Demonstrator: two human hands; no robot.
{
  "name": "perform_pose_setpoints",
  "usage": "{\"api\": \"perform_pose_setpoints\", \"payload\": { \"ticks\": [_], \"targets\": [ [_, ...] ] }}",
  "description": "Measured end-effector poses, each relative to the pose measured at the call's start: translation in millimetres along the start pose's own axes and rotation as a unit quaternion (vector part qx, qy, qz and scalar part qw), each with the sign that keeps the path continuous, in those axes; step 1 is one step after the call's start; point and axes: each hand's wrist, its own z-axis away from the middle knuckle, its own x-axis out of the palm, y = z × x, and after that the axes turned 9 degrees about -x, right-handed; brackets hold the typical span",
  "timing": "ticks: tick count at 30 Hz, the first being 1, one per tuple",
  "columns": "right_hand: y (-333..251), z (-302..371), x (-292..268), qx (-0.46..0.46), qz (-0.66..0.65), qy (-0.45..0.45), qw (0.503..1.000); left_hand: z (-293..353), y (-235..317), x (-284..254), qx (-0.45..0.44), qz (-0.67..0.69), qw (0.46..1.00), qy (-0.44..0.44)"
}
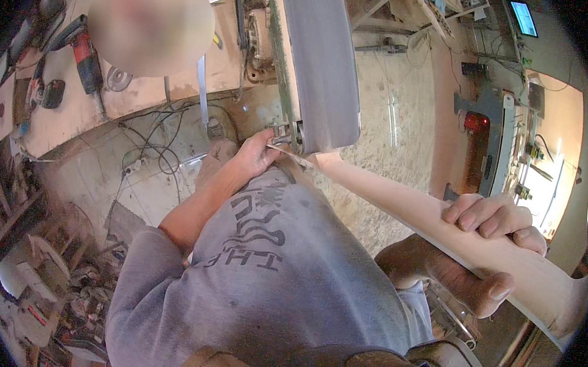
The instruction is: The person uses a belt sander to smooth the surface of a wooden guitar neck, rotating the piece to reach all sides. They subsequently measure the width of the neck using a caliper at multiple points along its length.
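- Wooden piece (402, 203): long, pale, smooth-looking, slim at one end and widening toward the other, where the edge curves out and the surface turns browner.
- Where: on my feed it sits in front of the gray sweatshirt (268, 263), right of centre, slim end at the lower end of the wide gray sanding belt (326, 70).
- Right hand (488, 216): grasping the wooden piece near its wide part, fingers over the upper side, thumb along the lower edge.
- Left hand (258, 152): fingers bent beside the belt's lower end, at a thin pale strip (294, 156). I can't tell whether it grips that strip, or whether the strip belongs to the same piece.
- Hard to see: slim tip lost at the belt; I can't confirm contact. Wide end runs into the dark lens rim, so its finish is cut off. Right palm mostly behind the wood. A blurred patch covers part of the tabletop (57, 116), upper left.
- Pointing: slim end toward the belt, up and left; wide end down and right. Long axis runs diagonally, crossing the belt's length at a slant.
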Motion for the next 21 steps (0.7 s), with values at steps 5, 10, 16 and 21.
{"api": "perform_pose_setpoints", "payload": {
  "ticks": [5,10,16,21],
  "targets": [
    [4,-1,-3,-0.005,-0.008,-0.008,1.0,2,-11,-6,0.199,-0.428,0.88,0.045],
    [6,-2,3,-0.01,-0.002,0.003,1.0,-10,-15,-11,0.092,-0.156,0.983,0.035],
    [-6,-6,-3,0.079,0.006,-0.02,0.997,-7,-11,4,0.041,0.009,0.999,0.031],
    [-12,-8,1,0.12,0.021,-0.013,0.992,-11,-11,-2,0.0,0.105,0.994,-0.017]
  ]
}}
